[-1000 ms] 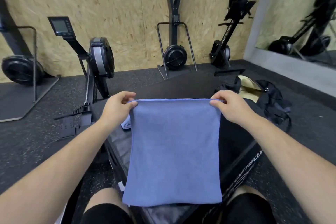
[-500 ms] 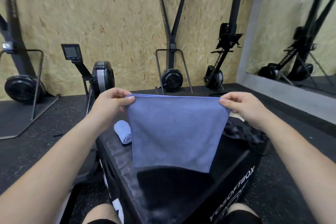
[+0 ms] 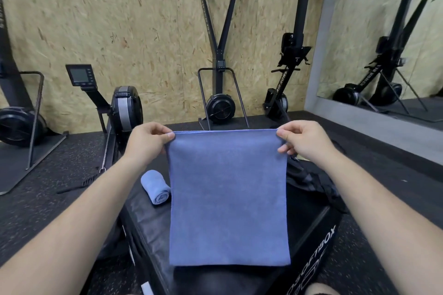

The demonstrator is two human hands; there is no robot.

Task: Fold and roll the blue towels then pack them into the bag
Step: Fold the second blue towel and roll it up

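Towel: the blue towel hangs flat in the air in front of the person, over the black box. Whether its lower edge touches the box, I cannot tell.
L hand: the L hand pinches the top-left corner, thumb against index finger, the other fingers curled behind.
R hand: the R hand pinches the top-right corner w/ thumb and fingertips.
Top edge: stretched straight and level between the two hands.
Key relation: the cloth falls straight down from the fingers – long axis vertical, short axis from hand to hand. Both hands are at the same height, neither is nearer.
Roll: one roll already lies on the box, just beside the towel's left edge.
Bag: the dark bag is at the right, mostly hidden behind the towel. Open or not, cannot tell.
Step (my judgement): start of folding the 2nd towel – approx. early-middle of the task.
Next move needs: probably lower it flat on the box, or bring the corners together.
Risk: the hanging edge may fold under.
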